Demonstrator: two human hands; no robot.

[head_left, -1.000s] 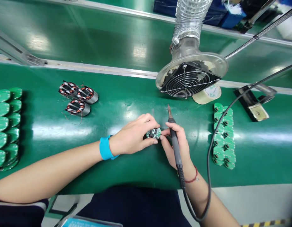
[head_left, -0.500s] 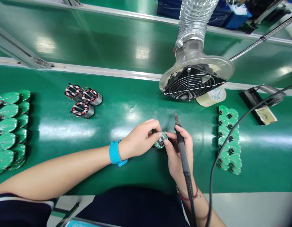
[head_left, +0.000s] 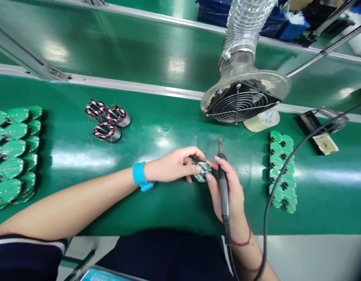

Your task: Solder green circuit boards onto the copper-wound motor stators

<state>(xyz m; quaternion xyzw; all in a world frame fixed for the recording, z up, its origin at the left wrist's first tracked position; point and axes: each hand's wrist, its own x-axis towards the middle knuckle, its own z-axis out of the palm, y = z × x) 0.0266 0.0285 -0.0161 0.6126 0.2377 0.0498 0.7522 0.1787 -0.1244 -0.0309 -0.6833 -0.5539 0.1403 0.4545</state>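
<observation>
A small round green circuit board (head_left: 202, 172) is held between my two hands above the mat, its component side up. A dark rounded edge shows beneath it; I cannot make out what that is. My left hand (head_left: 183, 164), with a blue wristband, pinches the board from the left, thumb on top. At the board's right edge, my right hand (head_left: 228, 187) touches it with thumb and a fingertip. That same hand also grips a soldering iron (head_left: 223, 187), whose tip points away from me, clear of the board.
Three wound motor stators (head_left: 107, 131) stand at the back left. Stacked round boards fill the far left (head_left: 10, 168) and form two columns on the right (head_left: 282, 171). A fume extractor (head_left: 241, 103) hangs overhead, near a tape roll (head_left: 262, 120) and an iron stand (head_left: 315, 130). The iron's cable (head_left: 266, 222) arcs across the right.
The board has shifted slightly right and shows more of its face. My left fingers have curled further over it, and the iron stands more upright in my right hand. The view has shifted a little.
</observation>
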